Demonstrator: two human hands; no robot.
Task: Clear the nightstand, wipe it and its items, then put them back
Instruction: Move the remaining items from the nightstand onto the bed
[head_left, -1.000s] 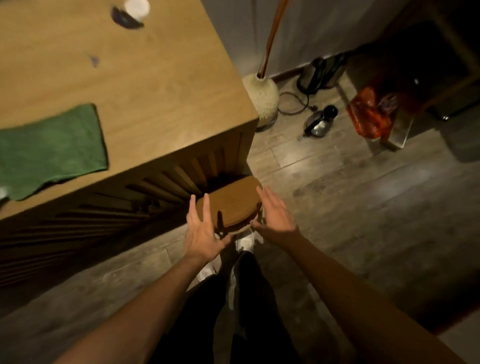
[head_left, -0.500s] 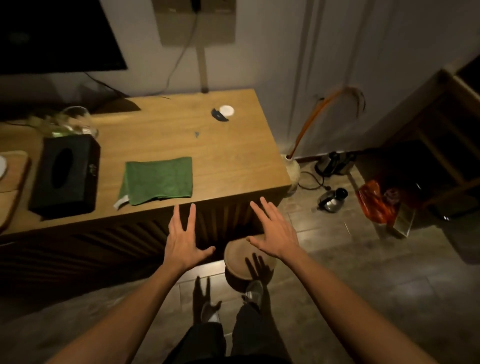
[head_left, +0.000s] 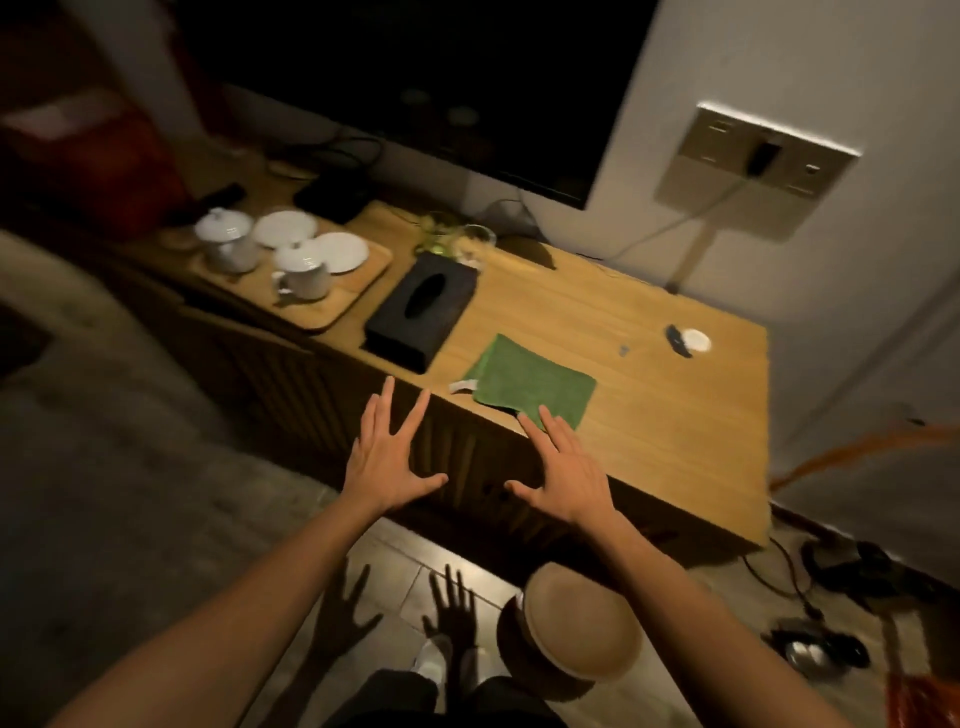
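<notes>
green cloth (head_left: 530, 383) flat at near edge of nightstand top (head_left: 649, 415), long axis running left-near to right-far | right hand (head_left: 563, 467) nearer, fingertips over cloth's near corner, fingers spread, holding nothing | left hand (head_left: 387, 457) off to the left, short of the edge, splayed, empty | black tissue box (head_left: 421, 306) just left-far of cloth

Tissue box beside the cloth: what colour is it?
Black, or very dark; the tissue box shows plainly in the head view.

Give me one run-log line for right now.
left hand: open, empty | right hand: open, over counter edge near green cloth | tissue box: on counter | stool: floor
</notes>
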